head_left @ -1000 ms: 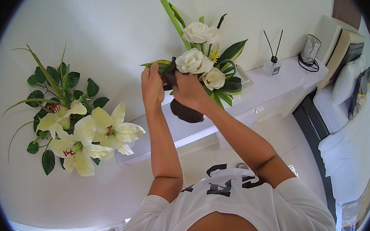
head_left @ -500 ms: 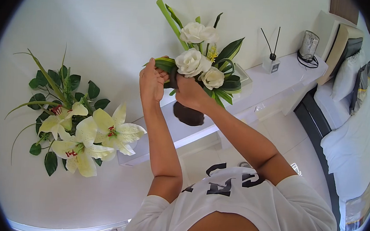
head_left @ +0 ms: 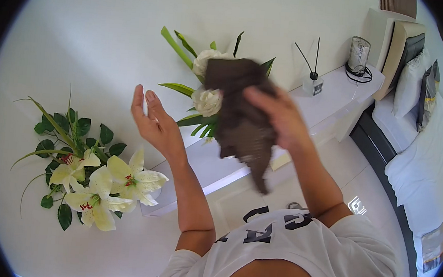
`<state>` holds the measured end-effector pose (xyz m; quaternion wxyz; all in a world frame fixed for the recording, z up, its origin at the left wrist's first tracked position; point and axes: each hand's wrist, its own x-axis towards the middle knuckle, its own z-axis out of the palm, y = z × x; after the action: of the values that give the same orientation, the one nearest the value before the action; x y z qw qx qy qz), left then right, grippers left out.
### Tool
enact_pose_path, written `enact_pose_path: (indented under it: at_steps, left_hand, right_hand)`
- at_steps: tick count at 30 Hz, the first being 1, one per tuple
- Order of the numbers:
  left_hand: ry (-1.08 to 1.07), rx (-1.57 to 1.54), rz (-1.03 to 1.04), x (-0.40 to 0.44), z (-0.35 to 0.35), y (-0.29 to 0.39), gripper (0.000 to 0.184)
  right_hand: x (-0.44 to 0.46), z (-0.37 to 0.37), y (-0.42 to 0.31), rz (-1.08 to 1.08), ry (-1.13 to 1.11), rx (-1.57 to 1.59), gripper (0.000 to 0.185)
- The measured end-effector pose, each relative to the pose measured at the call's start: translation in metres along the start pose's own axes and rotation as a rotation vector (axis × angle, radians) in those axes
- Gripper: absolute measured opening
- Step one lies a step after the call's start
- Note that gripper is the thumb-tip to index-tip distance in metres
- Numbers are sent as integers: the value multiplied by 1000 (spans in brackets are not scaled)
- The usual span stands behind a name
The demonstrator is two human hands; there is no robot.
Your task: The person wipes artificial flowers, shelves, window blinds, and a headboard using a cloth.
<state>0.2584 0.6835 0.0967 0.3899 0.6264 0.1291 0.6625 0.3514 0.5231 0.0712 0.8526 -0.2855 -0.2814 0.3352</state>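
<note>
A dark brown cloth (head_left: 243, 122) hangs spread out from my right hand (head_left: 284, 117), whose thumb lies across its front; it is blurred by motion. Behind the cloth stands an arrangement of white roses (head_left: 207, 102) with long green leaves (head_left: 177, 88), much of it hidden. My left hand (head_left: 157, 125) is raised to the left of the roses, fingers apart and holding nothing. Below and left of that hand is a second arrangement, of pale yellow-white lilies (head_left: 103, 202) with dark green leaves.
A white shelf (head_left: 333, 103) runs along the wall. On it stand a reed diffuser (head_left: 313, 85) with two dark sticks and a silvery lamp (head_left: 358, 54) with a coiled black cord. A bed (head_left: 422, 170) with pillows is at the right.
My left hand has come off the leaf and moved left and down, opening. The bunched cloth has unfolded in my right hand, which has moved right, and now covers much of the roses.
</note>
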Motion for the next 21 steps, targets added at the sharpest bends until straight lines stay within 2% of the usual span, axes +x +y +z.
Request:
enact_pose_path:
  at_steps: [2, 3, 4, 5, 7, 9, 10, 12, 13, 15, 16, 18, 20, 21]
  left_hand:
    - [-18, 155, 265, -4, 10, 13, 24]
    - [-115, 166, 297, -2, 21, 21, 22]
    - [-206, 126, 300, 3, 35, 20, 19]
    - [-346, 115, 250, 10, 52, 25, 19]
    - [-615, 212, 261, 28, 87, 21, 23]
    - [-813, 460, 277, 49, 125, 11, 26]
    - [-815, 462, 278, 59, 143, 4, 26]
    - [-1097, 1004, 362, 72, 171, -11, 24]
    - [-1095, 1004, 366, 74, 179, -14, 24]
    - [-1222, 1048, 67, 73, 190, -19, 18]
    - [-1220, 1050, 69, 74, 194, -28, 18]
    - [-1209, 975, 81, 79, 199, -46, 15]
    - [-1235, 868, 32, 77, 199, -40, 13]
    - [-1259, 757, -22, 76, 197, -38, 11]
  right_hand:
    - [-9, -27, -29, -62, 134, 73, 39]
    - [-10, -40, -38, -89, 185, 107, 43]
    - [-5, -66, -39, -36, 200, 133, 45]
    - [2, -80, -33, -163, 240, 110, 46]
    - [24, -110, -20, -288, 283, 87, 47]
    - [45, -124, -10, -319, 294, -170, 45]
    - [49, -122, -10, -330, 297, -255, 44]
    - [46, -87, -19, -66, 114, 297, 44]
    - [56, -93, -16, -69, 111, 298, 44]
    - [81, -113, -4, 13, 49, 233, 45]
    - [86, -112, -1, 12, 46, 235, 45]
    - [101, -100, 6, 39, 190, 42, 50]
    - [119, -97, 23, -76, 157, -279, 53]
    - [126, -94, 35, -78, 107, -181, 58]
